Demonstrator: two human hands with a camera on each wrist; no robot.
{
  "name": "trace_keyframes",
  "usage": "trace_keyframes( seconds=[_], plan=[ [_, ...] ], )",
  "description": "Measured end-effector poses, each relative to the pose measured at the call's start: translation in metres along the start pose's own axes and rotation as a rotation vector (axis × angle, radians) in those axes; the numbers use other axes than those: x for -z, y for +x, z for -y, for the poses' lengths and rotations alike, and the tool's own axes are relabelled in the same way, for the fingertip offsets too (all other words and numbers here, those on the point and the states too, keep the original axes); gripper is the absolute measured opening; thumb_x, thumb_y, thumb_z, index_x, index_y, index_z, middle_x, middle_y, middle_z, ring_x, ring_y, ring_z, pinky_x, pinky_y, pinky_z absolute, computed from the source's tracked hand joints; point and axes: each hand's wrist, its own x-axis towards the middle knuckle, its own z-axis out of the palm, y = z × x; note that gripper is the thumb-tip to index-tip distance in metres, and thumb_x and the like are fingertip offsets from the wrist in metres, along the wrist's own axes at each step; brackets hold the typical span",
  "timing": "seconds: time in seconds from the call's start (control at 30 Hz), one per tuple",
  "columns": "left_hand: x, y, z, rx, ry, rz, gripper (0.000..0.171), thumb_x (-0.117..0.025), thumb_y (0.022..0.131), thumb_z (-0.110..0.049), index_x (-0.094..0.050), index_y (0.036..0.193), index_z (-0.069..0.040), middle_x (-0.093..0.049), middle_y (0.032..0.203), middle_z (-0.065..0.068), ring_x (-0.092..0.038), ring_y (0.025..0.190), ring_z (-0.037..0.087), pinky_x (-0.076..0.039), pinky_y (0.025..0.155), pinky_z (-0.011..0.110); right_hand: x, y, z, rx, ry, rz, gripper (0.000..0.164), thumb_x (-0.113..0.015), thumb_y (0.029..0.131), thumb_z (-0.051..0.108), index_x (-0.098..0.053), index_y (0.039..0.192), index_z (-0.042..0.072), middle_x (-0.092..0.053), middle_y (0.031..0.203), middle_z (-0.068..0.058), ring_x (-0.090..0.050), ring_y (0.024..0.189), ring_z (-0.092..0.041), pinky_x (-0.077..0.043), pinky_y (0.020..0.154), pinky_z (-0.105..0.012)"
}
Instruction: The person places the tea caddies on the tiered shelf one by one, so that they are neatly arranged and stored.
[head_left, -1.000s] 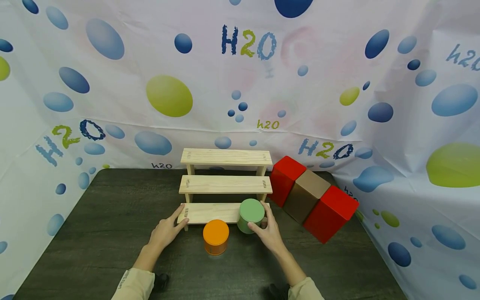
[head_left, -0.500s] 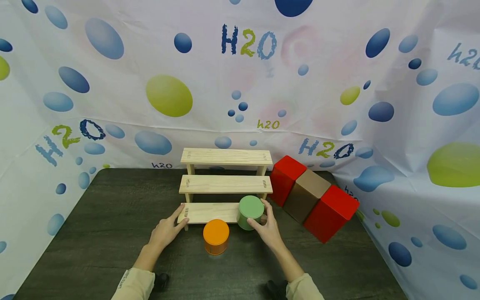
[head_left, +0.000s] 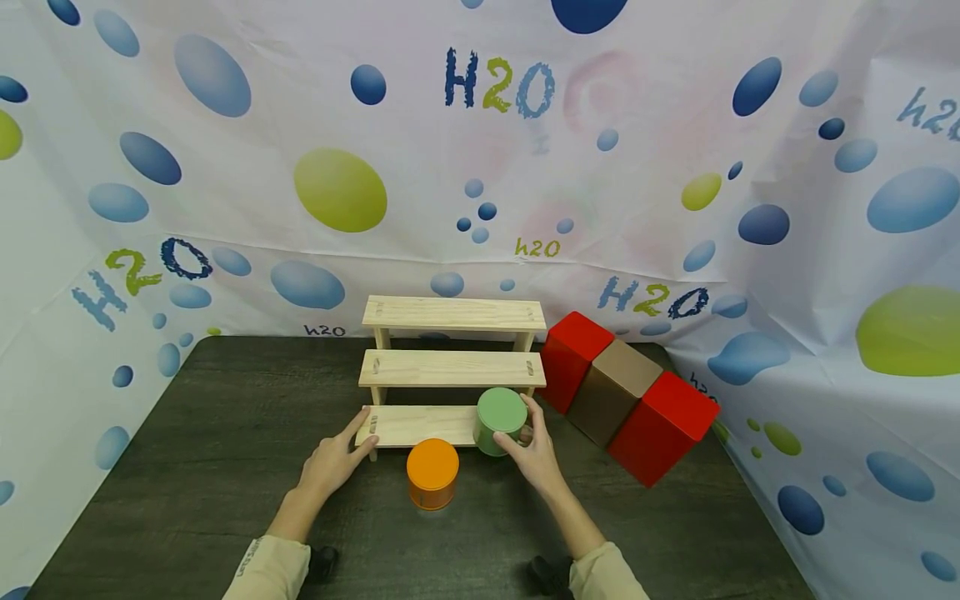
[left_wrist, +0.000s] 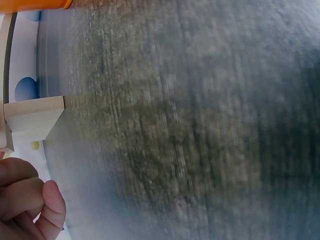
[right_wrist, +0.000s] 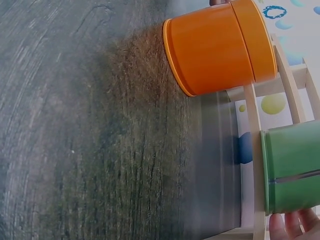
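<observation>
A green round tin [head_left: 499, 417] stands at the right end of the lowest step of a three-step wooden stand [head_left: 420, 425]. My right hand [head_left: 538, 461] holds this tin from its right side, thumb in front and fingers behind. In the right wrist view the tin's base meets the plank, and fingertips [right_wrist: 294, 224] touch its side. My left hand [head_left: 330, 467] grips the left end of the same step, thumb at the front edge and index finger at the back; its other fingers look curled in the left wrist view. An orange round tin [head_left: 432, 477] stands on the table before the stand.
Right of the stand, two red boxes [head_left: 667, 421] and a brown box [head_left: 611, 396] form a slanting row. A printed white sheet [head_left: 480, 150] hangs behind the dark table [head_left: 187, 483] and along its sides.
My right hand has moved the green tin slightly back, from the front edge of the lowest step further onto it. The left hand and orange tin have stayed in place.
</observation>
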Motion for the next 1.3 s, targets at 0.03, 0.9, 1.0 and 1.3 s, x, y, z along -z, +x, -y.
trace_keyframes(
  seconds=[0.03, 0.9, 1.0, 1.3],
  plan=[
    [0.000, 0.000, 0.000, 0.001, 0.000, 0.000, 0.069, -0.045, 0.090, -0.053, -0.023, 0.146, -0.019, -0.043, 0.060, 0.006, -0.029, 0.047, 0.014, -0.026, 0.042, 0.028, 0.000, 0.000, 0.000, -0.003, 0.002, -0.002, 0.067, -0.064, 0.082, 0.002, -0.026, 0.138, -0.003, -0.043, 0.121, -0.026, -0.045, 0.105, -0.038, -0.037, 0.084, -0.052],
    [0.002, -0.001, -0.004, -0.003, 0.002, -0.008, 0.067, -0.046, 0.091, -0.050, -0.023, 0.146, -0.019, -0.041, 0.059, 0.006, -0.026, 0.046, 0.013, -0.025, 0.042, 0.027, -0.004, 0.011, -0.003, -0.028, 0.045, 0.019, 0.071, -0.064, 0.084, 0.002, -0.021, 0.140, -0.002, -0.042, 0.121, -0.025, -0.051, 0.102, -0.039, -0.045, 0.080, -0.041],
    [0.002, -0.001, -0.004, -0.011, 0.000, -0.012, 0.067, -0.046, 0.091, -0.050, -0.023, 0.146, -0.019, -0.041, 0.059, 0.006, -0.025, 0.046, 0.013, -0.025, 0.041, 0.027, -0.004, 0.012, -0.003, -0.015, 0.043, 0.010, 0.071, -0.064, 0.083, 0.002, -0.022, 0.140, -0.003, -0.042, 0.122, -0.026, -0.051, 0.102, -0.039, -0.043, 0.083, -0.046],
    [0.000, -0.001, -0.002, -0.002, 0.002, -0.016, 0.067, -0.046, 0.091, -0.050, -0.023, 0.146, -0.020, -0.041, 0.059, 0.006, -0.026, 0.046, 0.014, -0.025, 0.041, 0.027, -0.006, 0.014, -0.004, 0.002, 0.044, 0.007, 0.070, -0.064, 0.083, 0.001, -0.022, 0.139, -0.005, -0.042, 0.121, -0.026, -0.051, 0.103, -0.038, -0.041, 0.085, -0.049]
  ],
)
